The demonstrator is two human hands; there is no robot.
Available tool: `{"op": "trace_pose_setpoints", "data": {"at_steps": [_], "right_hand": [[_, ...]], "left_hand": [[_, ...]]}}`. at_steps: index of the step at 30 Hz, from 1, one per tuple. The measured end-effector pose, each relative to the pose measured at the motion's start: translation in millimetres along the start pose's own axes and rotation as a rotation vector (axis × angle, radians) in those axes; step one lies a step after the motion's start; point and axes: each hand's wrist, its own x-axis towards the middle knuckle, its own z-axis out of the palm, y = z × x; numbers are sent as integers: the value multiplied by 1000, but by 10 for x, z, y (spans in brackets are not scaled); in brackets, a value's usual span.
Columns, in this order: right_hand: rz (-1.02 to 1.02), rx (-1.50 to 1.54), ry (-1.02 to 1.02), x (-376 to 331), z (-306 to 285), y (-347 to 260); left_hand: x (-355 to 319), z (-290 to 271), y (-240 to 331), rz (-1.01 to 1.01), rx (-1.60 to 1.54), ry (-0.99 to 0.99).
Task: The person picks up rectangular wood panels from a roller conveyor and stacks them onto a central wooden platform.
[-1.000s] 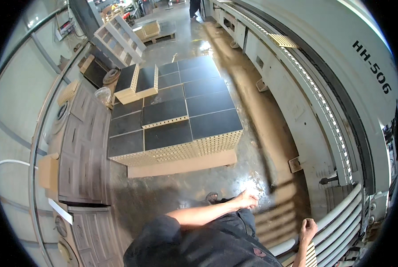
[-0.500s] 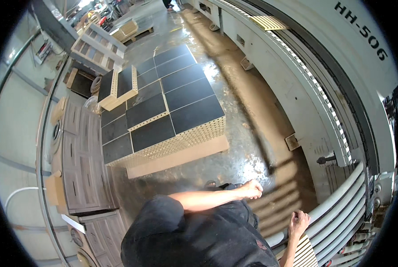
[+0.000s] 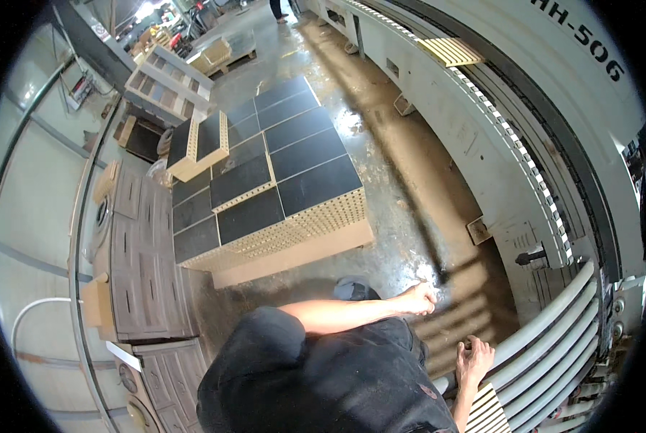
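Striped panel [image 3: 490, 410], beside right forearm [image 3: 465, 402], hands [image 3: 417, 299] [image 3: 474, 359] farther forward

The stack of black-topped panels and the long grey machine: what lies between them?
In the head view, floor lies between the stack and the machine, shiny grey by the stack, brownish by the machine.

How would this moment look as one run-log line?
Left hand: curled, above floor | Right hand: beside grey rollers | Slatted panel: by right forearm | Black-topped stacks: ahead, leftward
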Motion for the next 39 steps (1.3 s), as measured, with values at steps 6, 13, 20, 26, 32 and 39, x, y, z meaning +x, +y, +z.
{"op": "trace_pose_setpoints", "data": {"at_steps": [6,13,20,26,32,39], "right_hand": [[16,45,-38,-1,-1,41],[81,101,-39,21,-14,2],[34,284,110,309,-270,-50],[226,401,238,293,-356,61],[470,498,427,330,-389,-174],[648,452,584,244,-549,-196]], "left_hand": [[12,41,141,-6,34,-21],[231,116,230,31,2,-8],[627,285,587,-59,32,-261],[1328,958,1007,-71,260,-538],[1679,1516,1294,-74,400,-728],[1736,1952,1348,-92,545,-903]]}}
